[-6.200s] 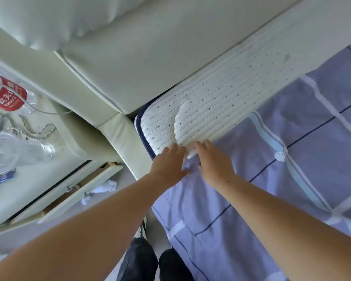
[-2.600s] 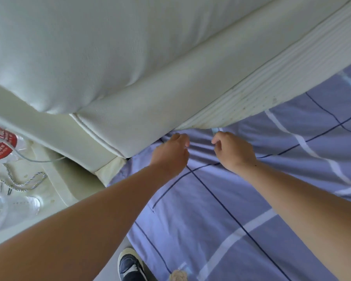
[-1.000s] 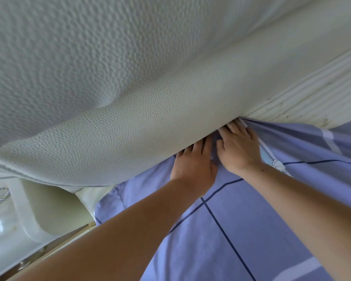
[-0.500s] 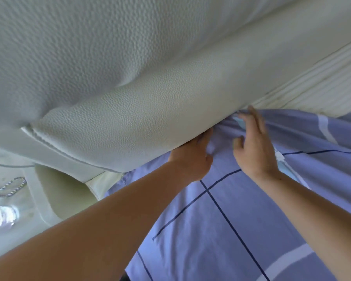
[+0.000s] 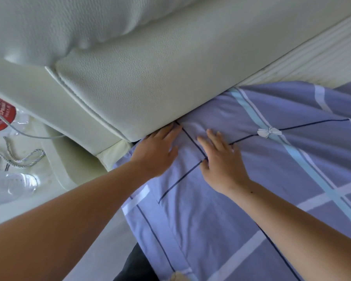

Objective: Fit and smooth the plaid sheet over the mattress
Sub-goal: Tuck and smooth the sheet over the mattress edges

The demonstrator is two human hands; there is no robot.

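The lilac plaid sheet (image 5: 241, 199) with dark, white and pale blue lines covers the near corner of the bed. A white bow print (image 5: 268, 132) sits on it. My left hand (image 5: 157, 153) lies flat on the sheet at the corner, fingertips against the headboard's lower edge. My right hand (image 5: 224, 163) lies flat beside it, fingers spread, palm down. Neither hand grips fabric. A strip of bare white ribbed mattress (image 5: 316, 57) shows at the upper right, beyond the sheet's edge.
The padded cream headboard (image 5: 150, 67) fills the top and overhangs the corner. At left a cream nightstand (image 5: 18, 197) holds a red-labelled bottle (image 5: 0, 114), a clear plastic bottle (image 5: 10, 185), a cord and a cable. My dark trouser leg (image 5: 138, 266) shows below.
The hands have come out from the gap under the headboard and now lie flat on the sheet. The sheet, earlier pulled over the bare mattress corner, now lies flatter there.
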